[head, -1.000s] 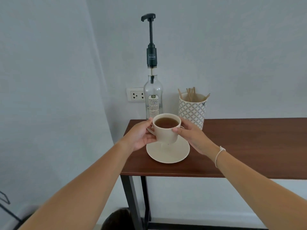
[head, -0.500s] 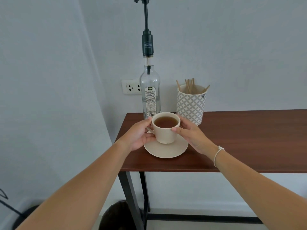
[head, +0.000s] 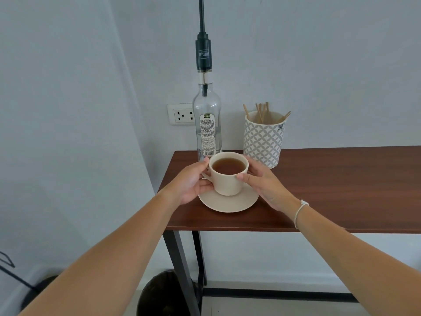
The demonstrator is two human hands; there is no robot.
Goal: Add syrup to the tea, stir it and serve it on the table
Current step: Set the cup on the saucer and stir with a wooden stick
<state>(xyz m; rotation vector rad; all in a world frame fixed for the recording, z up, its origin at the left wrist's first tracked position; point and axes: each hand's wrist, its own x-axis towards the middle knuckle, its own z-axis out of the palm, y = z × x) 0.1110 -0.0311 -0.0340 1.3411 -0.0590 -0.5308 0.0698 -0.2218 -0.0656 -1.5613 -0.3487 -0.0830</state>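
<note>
A cream cup (head: 227,182) of brown tea sits on a cream saucer (head: 230,202) near the left end of a dark wooden table (head: 341,185). My left hand (head: 190,184) wraps the cup's left side at the handle. My right hand (head: 263,182) holds its right side, thumb on the front wall. Right behind the cup stands a clear syrup bottle (head: 206,124) with a tall black pump (head: 203,51); the pump's top is cut off by the frame.
A patterned white pot (head: 263,142) with several wooden stir sticks stands behind the cup on the right. A wall socket (head: 181,114) is behind the bottle. A dark bin (head: 164,293) sits on the floor under the table's left end.
The cup came down from above the saucer and now rests on it, both hands still around it. The view has tilted downward and closer.
</note>
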